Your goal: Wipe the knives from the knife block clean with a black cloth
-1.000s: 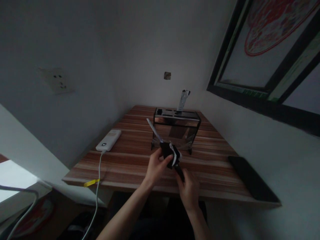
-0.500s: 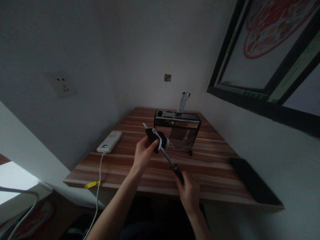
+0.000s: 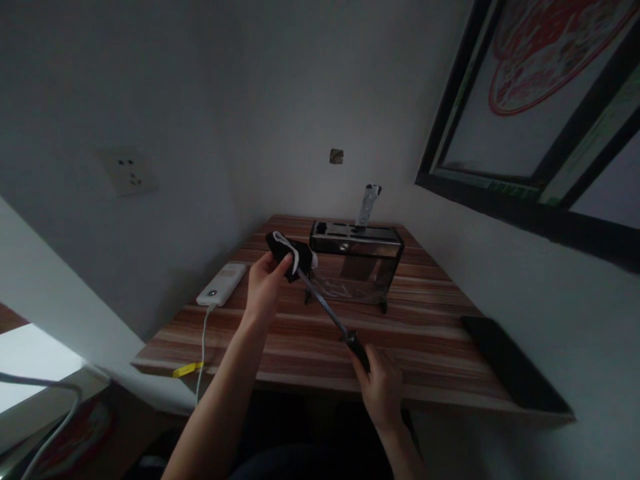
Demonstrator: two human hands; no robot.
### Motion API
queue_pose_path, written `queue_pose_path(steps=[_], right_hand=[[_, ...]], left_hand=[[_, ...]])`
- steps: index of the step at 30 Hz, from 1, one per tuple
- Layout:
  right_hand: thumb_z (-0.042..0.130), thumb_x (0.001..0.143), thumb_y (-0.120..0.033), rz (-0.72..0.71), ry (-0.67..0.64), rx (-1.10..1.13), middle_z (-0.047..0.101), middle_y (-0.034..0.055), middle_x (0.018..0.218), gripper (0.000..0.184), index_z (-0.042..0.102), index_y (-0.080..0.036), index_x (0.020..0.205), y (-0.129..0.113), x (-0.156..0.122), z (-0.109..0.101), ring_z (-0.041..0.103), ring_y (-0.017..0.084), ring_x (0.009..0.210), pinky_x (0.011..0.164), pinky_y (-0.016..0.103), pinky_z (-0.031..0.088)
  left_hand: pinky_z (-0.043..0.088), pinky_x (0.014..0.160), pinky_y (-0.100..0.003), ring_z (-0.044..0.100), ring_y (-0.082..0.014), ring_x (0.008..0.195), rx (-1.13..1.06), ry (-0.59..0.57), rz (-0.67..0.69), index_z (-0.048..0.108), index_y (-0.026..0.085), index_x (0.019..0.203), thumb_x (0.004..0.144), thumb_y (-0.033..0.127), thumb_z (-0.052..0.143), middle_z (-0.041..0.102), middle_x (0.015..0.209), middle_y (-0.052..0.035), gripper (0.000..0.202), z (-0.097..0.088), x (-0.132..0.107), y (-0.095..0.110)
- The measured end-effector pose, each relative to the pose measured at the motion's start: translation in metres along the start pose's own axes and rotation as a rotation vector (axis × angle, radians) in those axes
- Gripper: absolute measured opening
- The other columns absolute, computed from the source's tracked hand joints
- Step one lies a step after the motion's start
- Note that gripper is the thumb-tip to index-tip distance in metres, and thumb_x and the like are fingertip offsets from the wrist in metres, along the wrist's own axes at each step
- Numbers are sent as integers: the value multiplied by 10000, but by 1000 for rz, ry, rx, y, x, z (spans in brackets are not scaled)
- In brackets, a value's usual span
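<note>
My right hand [image 3: 379,381] is closed round the black handle of a sharpening steel [image 3: 324,304], a thin grey rod with a small guard. The rod points up and to the left. At its far end my left hand [image 3: 267,277] pinches a black cloth with a white edge [image 3: 289,252], wrapped about the rod so that the tip is hidden. Just behind the cloth stands a knife block [image 3: 356,241] with a slotted metallic top and clear sides. One handle in a plastic wrapper [image 3: 369,203] sticks up from it.
On the wood-grain table [image 3: 420,353], a white power bank [image 3: 221,285] with a cable lies at the left, near a yellow strip [image 3: 187,370]. A dark flat phone-like object [image 3: 515,363] lies at the right edge. Walls and a framed picture [image 3: 540,100] surround the table.
My left hand has slid the cloth up and left along the rod, toward its tip. More of the rod shows near the handle, and the tip is now covered. My right hand stays nearly in place.
</note>
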State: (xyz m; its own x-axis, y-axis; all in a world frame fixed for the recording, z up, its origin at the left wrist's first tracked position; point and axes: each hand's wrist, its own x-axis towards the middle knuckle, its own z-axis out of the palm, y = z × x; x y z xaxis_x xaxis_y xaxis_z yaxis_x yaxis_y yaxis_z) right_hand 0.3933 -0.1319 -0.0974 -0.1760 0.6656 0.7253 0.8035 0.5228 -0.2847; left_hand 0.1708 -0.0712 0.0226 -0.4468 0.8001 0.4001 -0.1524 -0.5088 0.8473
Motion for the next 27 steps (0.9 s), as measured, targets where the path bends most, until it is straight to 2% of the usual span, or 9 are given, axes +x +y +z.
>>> queue_pose_path(steps=[7, 13, 18, 22, 27], right_hand=[[351, 941, -420, -21, 25, -32, 589, 21, 560, 366, 535, -188, 727, 1, -1, 0, 569, 170, 555, 551, 250, 355], [309, 950, -428, -21, 23, -83, 587, 29, 563, 393, 537, -183, 744, 4, -1, 1, 571, 173, 545, 537, 252, 352], [310, 946, -435, 15, 12, -84, 597, 41, 571, 400, 546, -184, 743, 5, -2, 3, 574, 178, 554, 537, 253, 361], [320, 945, -422, 29, 13, -80, 615, 53, 597, 387, 558, -176, 766, 6, -3, 4, 589, 187, 577, 555, 260, 384], [334, 942, -413, 45, 18, -82, 609, 49, 590, 367, 570, -169, 803, 6, -4, 4, 586, 189, 559, 534, 260, 376]], left_hand=[[431, 707, -207, 607, -131, 745, -37, 14, 12, 678, 125, 868, 662, 366, 721, 696, 817, -31, 320, 1, 5, 0], [439, 678, -216, 608, -132, 702, 10, -55, -58, 680, 126, 860, 646, 365, 729, 695, 771, -26, 325, 4, 1, 4], [448, 639, -221, 610, -139, 681, 45, -112, -87, 668, 130, 838, 649, 344, 721, 696, 766, -28, 290, 18, -20, -1], [454, 612, -229, 606, -143, 662, 54, -191, -166, 659, 127, 845, 663, 341, 707, 690, 770, -33, 285, 28, -40, -12], [473, 645, -243, 624, -165, 726, 78, -250, -220, 652, 126, 859, 660, 329, 702, 690, 819, -46, 289, 33, -56, -24]])
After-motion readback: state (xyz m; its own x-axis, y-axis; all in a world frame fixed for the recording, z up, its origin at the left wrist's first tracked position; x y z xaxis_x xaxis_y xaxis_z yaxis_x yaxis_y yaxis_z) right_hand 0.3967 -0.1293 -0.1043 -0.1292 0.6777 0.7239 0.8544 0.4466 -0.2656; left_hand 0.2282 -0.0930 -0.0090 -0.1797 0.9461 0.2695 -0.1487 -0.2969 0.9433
